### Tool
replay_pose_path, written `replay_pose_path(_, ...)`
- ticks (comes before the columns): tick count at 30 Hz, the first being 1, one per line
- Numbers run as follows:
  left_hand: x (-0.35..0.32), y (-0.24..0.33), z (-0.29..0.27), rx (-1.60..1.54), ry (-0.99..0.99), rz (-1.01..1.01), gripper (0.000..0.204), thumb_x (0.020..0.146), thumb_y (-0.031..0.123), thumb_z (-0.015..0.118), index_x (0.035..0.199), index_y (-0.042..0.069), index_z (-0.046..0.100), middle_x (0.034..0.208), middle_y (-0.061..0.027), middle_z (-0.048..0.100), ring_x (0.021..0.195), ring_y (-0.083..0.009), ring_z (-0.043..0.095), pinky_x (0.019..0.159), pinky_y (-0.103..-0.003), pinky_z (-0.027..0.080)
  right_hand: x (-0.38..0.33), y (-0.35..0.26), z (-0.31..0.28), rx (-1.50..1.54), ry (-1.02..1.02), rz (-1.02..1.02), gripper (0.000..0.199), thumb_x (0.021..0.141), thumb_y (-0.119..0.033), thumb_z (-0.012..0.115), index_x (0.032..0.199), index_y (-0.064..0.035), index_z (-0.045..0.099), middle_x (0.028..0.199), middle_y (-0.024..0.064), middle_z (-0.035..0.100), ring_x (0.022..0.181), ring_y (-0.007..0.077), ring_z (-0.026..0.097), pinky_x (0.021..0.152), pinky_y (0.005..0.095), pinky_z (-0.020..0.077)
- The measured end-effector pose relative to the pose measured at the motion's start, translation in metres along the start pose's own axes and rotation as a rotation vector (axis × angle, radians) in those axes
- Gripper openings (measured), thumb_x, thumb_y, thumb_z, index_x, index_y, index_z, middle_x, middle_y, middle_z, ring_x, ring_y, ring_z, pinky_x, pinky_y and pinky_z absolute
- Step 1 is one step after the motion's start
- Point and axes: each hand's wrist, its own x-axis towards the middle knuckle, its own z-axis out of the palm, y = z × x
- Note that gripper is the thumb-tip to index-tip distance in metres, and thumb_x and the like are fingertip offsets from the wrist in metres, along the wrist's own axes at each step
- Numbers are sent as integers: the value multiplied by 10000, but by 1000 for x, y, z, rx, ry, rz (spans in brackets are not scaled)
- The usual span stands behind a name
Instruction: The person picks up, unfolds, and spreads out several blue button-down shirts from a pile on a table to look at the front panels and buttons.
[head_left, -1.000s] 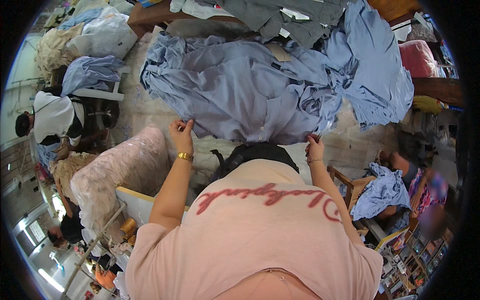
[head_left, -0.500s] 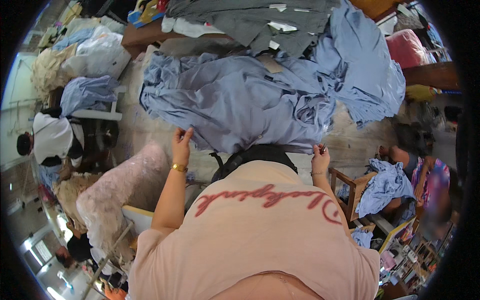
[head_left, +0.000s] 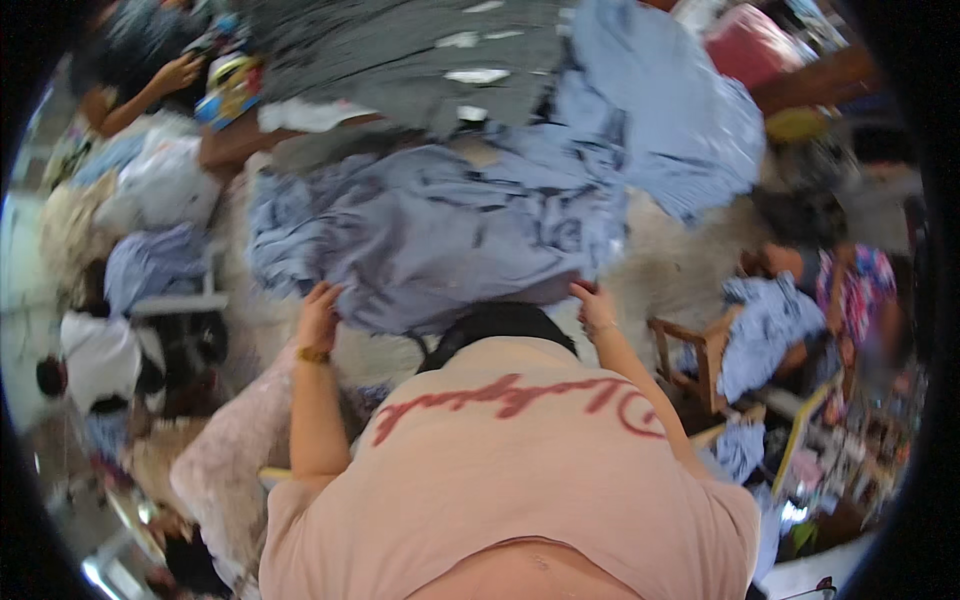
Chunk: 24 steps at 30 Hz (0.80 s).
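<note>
A blue shirt (head_left: 420, 230) lies crumpled across the work table in front of me, its near edge drawn toward my body. At that edge's left corner my left hand (head_left: 318, 318), with a gold watch (head_left: 312, 354) at the wrist, is closed with the fingertips on the cloth. My right hand (head_left: 596, 306) pinches the same edge at its right corner. Motion blur softens both hands, and whether the right one also keeps a small dark tool in its palm cannot be made out.
Dark grey cloth (head_left: 400, 60) with white paper pieces lies at the far side. More blue garments (head_left: 670, 110) are heaped at far right. A wooden stand (head_left: 695, 355) is near my right elbow, a pale pink wrapped bundle (head_left: 230, 450) by my left. Other people sit on both sides.
The whole view has shifted, and a co-worker's arm now shows at the far left. My right hand has come to the shirt's near edge; the small dark tool seen in it earlier is not visible.
</note>
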Motion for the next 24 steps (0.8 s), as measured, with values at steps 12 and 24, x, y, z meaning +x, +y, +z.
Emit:
replay_pose_path(12, -37, -52, 4, 604, 455, 449, 352, 688, 208, 684, 897, -6, 498, 807, -103, 543, 627, -194, 515, 611, -307, 436, 30, 24, -7, 171, 153, 77, 187, 780, -159, 589, 932, -63, 537, 615, 31, 491, 362, 107, 385, 317, 245, 298)
replay_pose_path(24, -77, -35, 55, 597, 260, 764, 162, 717, 141, 638, 791, 29, 547, 737, -97, 538, 697, -273, 501, 653, -331, 408, 14, -34, -21, -339, 498, -842, 220, 857, -227, 512, 802, -15, 530, 642, 54, 515, 454, 96, 435, 407, 251, 336)
